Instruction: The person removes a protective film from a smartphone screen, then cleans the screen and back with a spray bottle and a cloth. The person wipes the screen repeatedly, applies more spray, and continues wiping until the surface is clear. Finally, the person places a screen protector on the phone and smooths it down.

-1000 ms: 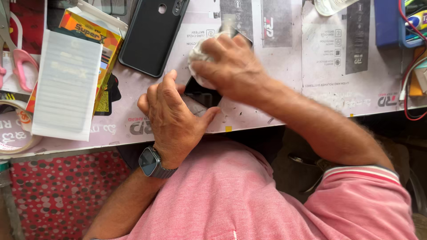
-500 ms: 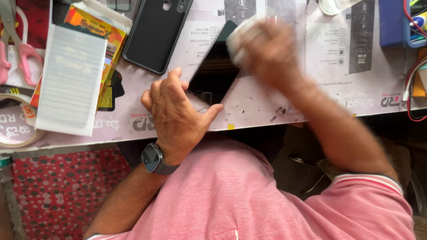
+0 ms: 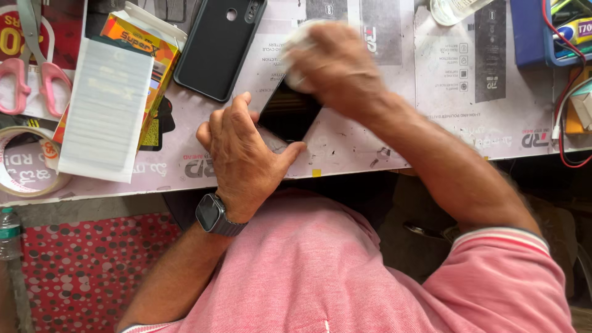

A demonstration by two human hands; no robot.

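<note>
We see a phone (image 3: 288, 114) with a dark, unlit screen lying on the surface (image 3: 370, 148), partly under our two hands. At upper left lies a flat orange and yellow package (image 3: 139, 46) with a white edge, and a white, faintly striped rectangular packet (image 3: 105, 111) lies over it. Printed paper sheets (image 3: 468, 80), pale with black rectangular panels and small grey symbols, cover the middle and right of the surface. At the far left a red label with yellow print (image 3: 9, 31) shows under pink-handled scissors.
</note>
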